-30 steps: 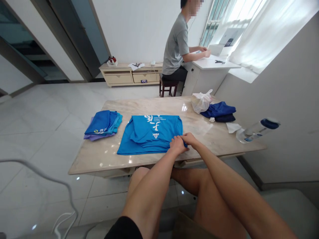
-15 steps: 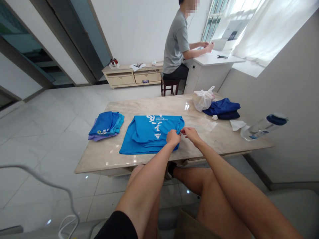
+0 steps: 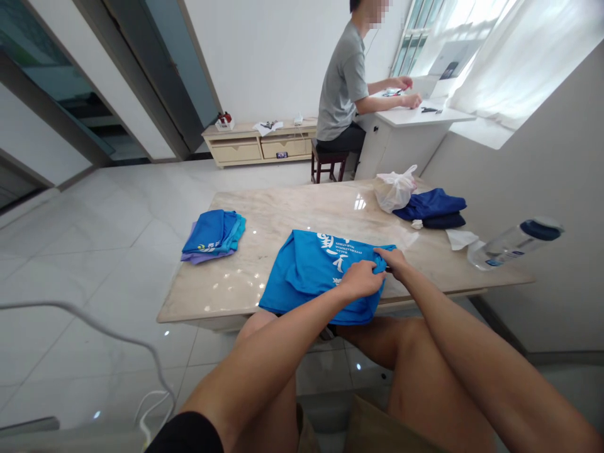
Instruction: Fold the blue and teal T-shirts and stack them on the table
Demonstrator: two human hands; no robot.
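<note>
We pinch the blue shirt with our left hand and right hand, both closed on it, at the marble table's near edge, in a white-tiled room.

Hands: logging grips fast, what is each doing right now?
Left hand: closed on the blue shirt.
Right hand: pinching the same shirt's edge.

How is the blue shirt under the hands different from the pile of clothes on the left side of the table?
The shirt is one garment, spread wide and hanging over the near table edge; the pile is several folded pieces stacked compactly, well onto the table. The shirt shows large white lettering; the pile shows only a small logo. The left hand and right hand grip the shirt; nothing touches the pile. Both are mostly blue.
</note>
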